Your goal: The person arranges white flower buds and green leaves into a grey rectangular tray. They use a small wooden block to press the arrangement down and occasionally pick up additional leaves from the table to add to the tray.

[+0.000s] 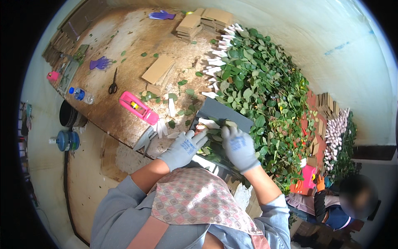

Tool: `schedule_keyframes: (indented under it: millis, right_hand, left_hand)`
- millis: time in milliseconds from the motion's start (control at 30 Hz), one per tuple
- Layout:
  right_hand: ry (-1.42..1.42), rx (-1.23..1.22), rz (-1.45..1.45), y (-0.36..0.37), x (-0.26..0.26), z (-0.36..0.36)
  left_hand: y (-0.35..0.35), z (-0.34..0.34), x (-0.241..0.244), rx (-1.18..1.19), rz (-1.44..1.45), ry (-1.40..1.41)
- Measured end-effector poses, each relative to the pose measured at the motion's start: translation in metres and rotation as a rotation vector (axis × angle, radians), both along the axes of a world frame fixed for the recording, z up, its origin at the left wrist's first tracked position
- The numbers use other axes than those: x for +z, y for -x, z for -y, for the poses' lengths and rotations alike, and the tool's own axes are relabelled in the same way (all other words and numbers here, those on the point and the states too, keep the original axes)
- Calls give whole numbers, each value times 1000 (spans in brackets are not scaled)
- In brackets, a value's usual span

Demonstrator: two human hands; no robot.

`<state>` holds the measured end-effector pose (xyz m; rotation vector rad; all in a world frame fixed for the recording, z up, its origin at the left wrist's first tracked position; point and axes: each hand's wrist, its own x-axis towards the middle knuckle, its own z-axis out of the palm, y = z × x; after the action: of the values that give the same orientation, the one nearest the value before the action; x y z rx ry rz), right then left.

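Both of my hands wear grey work gloves with blue printing. My left hand reaches over a reddish flower head beside a white sleeve, its fingers slightly apart. Whether those fingers grip the flower is unclear. My right hand is curled, with its fingertips against a pale green leaf; any grip there is hidden. Leafy stems lie between the hands on a dark grey ribbed board. A large heap of leafy stems with white-sleeved heads adjoins the board's far right side.
A pink tape dispenser, loose white sleeves and black scissors lie left on the worktable. Cardboard pieces, a water bottle and purple gloves lie farther off. A co-worker's orange-gloved hand is at right.
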<state>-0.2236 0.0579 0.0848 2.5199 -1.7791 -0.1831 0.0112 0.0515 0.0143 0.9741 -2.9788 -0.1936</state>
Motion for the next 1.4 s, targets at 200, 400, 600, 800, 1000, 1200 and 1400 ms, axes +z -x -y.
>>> schedule_keyframes:
  millis: [200, 400, 600, 800, 1000, 1200, 1400]
  right_hand:
    - [123, 45, 79, -14, -61, 24]
    - [166, 73, 150, -18, -72, 32]
    - [155, 93, 203, -17, -79, 31]
    - [248, 142, 220, -8, -86, 32]
    - [206, 136, 221, -9, -89, 32]
    - [141, 90, 127, -10, -87, 32]
    - [163, 101, 191, -10, -91, 35]
  left_hand:
    - [2, 2, 6, -15, 28, -65]
    - [1, 3, 14, -17, 41, -92]
    - [-1, 14, 31, -10, -84, -299]
    - [-3, 78, 27, 116, -232, -211]
    - [16, 88, 2, 75, 135, 88]
    - [14, 87, 13, 41, 79, 95]
    - [-46, 103, 20, 286, 237, 170]
